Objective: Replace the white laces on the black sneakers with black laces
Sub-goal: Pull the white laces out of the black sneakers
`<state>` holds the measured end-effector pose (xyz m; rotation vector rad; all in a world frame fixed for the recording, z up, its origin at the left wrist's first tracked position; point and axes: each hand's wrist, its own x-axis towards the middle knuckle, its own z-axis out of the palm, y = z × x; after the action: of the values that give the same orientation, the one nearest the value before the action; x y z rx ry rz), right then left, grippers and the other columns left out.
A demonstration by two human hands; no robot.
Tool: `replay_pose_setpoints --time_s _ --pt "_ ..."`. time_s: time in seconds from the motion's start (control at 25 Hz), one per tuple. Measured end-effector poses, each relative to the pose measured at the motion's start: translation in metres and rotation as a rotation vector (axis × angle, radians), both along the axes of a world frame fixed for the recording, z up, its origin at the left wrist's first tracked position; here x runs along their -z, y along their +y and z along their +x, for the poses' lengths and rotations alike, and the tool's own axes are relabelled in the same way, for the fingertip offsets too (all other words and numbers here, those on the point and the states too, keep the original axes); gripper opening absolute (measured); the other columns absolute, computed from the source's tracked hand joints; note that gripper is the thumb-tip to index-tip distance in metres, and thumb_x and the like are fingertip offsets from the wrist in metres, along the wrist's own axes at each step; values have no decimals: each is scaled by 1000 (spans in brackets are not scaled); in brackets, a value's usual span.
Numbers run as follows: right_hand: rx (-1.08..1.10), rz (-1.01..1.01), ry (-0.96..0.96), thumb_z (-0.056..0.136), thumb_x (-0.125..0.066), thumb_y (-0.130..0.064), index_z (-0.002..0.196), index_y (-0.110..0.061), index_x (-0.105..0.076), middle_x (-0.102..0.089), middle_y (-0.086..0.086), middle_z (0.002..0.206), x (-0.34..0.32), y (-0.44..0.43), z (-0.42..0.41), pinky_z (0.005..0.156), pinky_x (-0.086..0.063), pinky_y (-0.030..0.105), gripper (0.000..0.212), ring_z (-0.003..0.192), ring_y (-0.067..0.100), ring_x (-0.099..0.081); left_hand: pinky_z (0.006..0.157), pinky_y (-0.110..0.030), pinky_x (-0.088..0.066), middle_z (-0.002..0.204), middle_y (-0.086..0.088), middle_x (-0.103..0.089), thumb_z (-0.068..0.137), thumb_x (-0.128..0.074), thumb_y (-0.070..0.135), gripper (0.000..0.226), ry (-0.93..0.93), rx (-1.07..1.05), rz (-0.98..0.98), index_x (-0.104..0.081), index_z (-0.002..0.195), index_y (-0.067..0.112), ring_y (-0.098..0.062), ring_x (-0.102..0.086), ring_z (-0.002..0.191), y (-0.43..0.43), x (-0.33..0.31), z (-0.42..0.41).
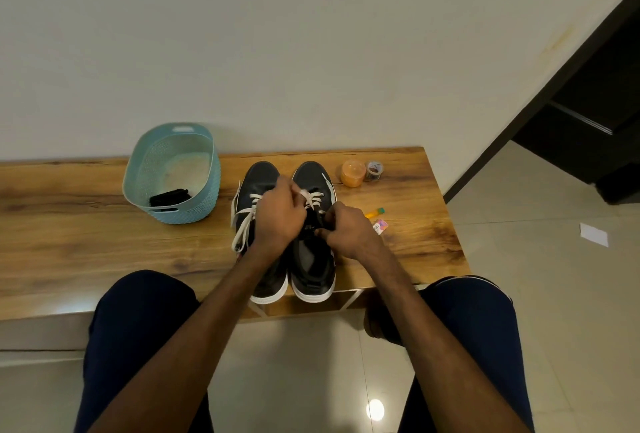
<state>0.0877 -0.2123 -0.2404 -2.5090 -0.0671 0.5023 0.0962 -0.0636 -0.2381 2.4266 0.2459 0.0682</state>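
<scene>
left hand (pixel 277 214) pinches white lace (pixel 313 197) | right hand (pixel 346 229) grips right sneaker (pixel 310 174) | blue basket (pixel 207 186) left, orange jar (pixel 352 174) right

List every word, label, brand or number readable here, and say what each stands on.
Nothing reads clearly.
Pink and white packet, beside the right hand: dark letters, too small and blurred to read.
Orange jar, small clear container: no legible label.
Yellow tube: no legible text.
Black sneakers, white laces, blue basket: no legible brand.
</scene>
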Motion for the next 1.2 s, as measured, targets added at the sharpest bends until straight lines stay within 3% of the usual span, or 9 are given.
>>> replay_pose_setpoints --time_s 0.12,0.2,0.32,0.52,0.64,0.76,1.0,1.08,1.2 --pt "15 2 20 87 -73 -30 111 -14 -57 -63 7 107 0 1 1 74 -50 35 33 92 20 -58 83 -39 -53 108 -6 -69 95 -50 9 19 148 8 -370 -64 107 12 -20 -64 92 19 -7 9" --pt "6 -8 -1 87 -73 -32 111 -13 -57 -63 7 106 0 2 0 71 -47 32 34 90 20 -57 79 -33 -51 113 -3 -65 90 -52 8 21 143 283 -121 -65 104 18 -18 -62 94 26 -9 6" --pt "-16 -20 -30 88 -71 -34 114 -11 -56 -63 8 108 -2 1 -1 70 -45 32 38 94 23 -59 79 -37 -50 119 1 -58 89 -60 35 24 9 472 357 -61 111 24 -20 -56 107 22 -8 -2" --pt "-16 -22 -9 89 -71 -35 117 -13 -55 -63 7 111 -3 0 -2 79 -52 37 39 98 22 -59 66 -33 -41 102 1 -65 99 -53 33 16 -50 357 490 -61 102 19 -21 -62 92 9 -14 6" --pt "-11 -1 9 89 -71 -33 117 -15 -55 -62 6 111 -2 0 0 74 -49 33 38 96 19 -58 61 -30 -39 91 10 -61 101 -50 29 10 -162 77 178 -58 97 23 -16 -61 81 23 -19 8" --pt "-1 8 15 88 -71 -33 115 -16 -56 -62 5 109 -2 -1 1 78 -53 36 35 96 19 -59 73 -38 -47 89 8 -60 101 -51 31 15 -179 -122 -133 -58 100 19 -24 -64 88 50 -25 15" --pt "-22 -47 0 88 -71 -36 120 -14 -55 -62 6 113 -3 0 0 86 -54 42 42 101 22 -60 76 -36 -46 113 -1 -61 99 -50 44 32 -83 354 559 -66 118 23 -23 -58 103 13 -11 0" --pt "-23 -50 0 88 -70 -37 120 -15 -55 -62 6 113 -4 -1 0 86 -54 42 41 101 23 -60 71 -32 -42 107 0 -63 99 -53 38 27 -45 338 485 -71 110 22 -20 -59 98 10 -13 1" --pt "-18 -30 15 88 -71 -37 117 -16 -56 -64 4 111 -5 -4 0 86 -54 43 39 100 22 -61 71 -33 -45 103 -1 -68 97 -59 33 22 -185 47 113 -74 102 19 -21 -63 93 21 -23 3"
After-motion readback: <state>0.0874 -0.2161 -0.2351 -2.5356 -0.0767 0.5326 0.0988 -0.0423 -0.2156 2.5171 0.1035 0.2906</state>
